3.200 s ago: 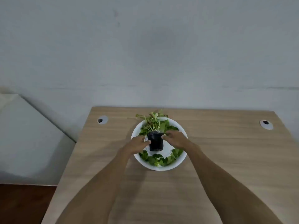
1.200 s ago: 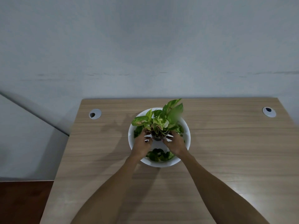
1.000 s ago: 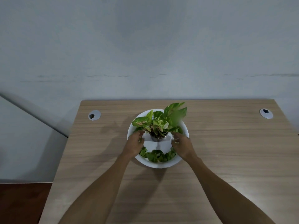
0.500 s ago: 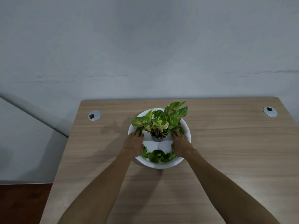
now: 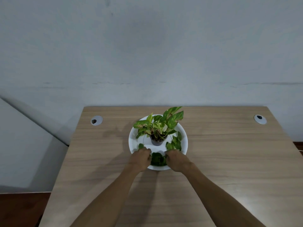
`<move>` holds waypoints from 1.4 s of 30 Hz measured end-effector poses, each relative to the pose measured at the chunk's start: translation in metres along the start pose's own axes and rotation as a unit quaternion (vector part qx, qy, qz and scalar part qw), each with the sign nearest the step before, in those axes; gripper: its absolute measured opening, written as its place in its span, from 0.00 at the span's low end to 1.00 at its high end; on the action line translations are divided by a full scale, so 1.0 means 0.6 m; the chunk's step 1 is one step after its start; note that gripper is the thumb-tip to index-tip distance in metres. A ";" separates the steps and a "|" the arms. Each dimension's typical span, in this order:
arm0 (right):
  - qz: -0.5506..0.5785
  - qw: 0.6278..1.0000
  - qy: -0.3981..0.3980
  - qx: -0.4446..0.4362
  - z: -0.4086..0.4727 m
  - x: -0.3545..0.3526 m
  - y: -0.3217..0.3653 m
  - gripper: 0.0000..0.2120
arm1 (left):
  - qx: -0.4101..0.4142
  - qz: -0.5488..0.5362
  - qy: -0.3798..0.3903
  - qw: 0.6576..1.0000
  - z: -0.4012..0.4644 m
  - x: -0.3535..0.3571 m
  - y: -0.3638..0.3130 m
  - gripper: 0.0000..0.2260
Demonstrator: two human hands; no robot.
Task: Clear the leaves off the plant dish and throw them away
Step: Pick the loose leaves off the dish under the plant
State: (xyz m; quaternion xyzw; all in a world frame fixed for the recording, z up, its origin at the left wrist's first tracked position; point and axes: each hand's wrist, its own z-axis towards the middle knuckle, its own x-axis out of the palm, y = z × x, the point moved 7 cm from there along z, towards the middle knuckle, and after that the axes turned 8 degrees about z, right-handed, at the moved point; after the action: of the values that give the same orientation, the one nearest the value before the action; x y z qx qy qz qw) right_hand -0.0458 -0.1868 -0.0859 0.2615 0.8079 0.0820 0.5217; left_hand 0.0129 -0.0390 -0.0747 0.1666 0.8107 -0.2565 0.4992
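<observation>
- Two hands reach into the near side of the white plant dish (image 5: 184,141) on the wooden desk (image 5: 221,161).
- Left hand (image 5: 140,160): fingers curled loosely inward, pressing against the left side of a heap of loose leaves (image 5: 158,159).
- Right hand (image 5: 177,161): likewise curled, touching the heap's right side; whether either hand truly grips leaves, I cannot tell.
- More leaves (image 5: 174,143) lie right of the potted plant (image 5: 158,128), which stands upright mid-dish.
</observation>
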 end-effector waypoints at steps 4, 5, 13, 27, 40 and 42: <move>0.011 0.998 -0.050 -0.025 0.019 -0.023 -0.002 0.17 | -0.012 0.005 -0.021 1.000 0.009 -0.013 0.022 0.23; -0.011 0.998 -0.047 -0.027 0.029 -0.023 -0.006 0.19 | -0.016 0.014 -0.015 1.000 0.012 -0.013 0.027 0.25; -0.057 0.998 -0.015 -0.007 0.064 0.000 -0.046 0.28 | -0.011 0.071 -0.006 0.997 0.014 0.018 0.027 0.25; 0.034 0.989 -0.139 -0.040 0.004 -0.059 0.003 0.16 | 0.009 0.000 -0.046 0.999 -0.013 -0.002 0.012 0.22; -0.200 0.978 -0.027 -0.060 0.067 -0.020 -0.051 0.24 | 0.008 0.076 0.010 0.997 0.010 0.025 0.022 0.22; -0.237 0.968 -0.008 -0.086 0.043 -0.010 -0.035 0.18 | 0.009 0.069 0.014 0.997 0.003 0.022 0.017 0.21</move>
State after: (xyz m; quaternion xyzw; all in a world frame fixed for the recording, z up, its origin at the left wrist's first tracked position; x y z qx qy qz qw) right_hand -0.0283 -0.2110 -0.1010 0.0173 0.8325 0.0231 0.5532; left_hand 0.0138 -0.0318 -0.0898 0.2302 0.8019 -0.2259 0.5030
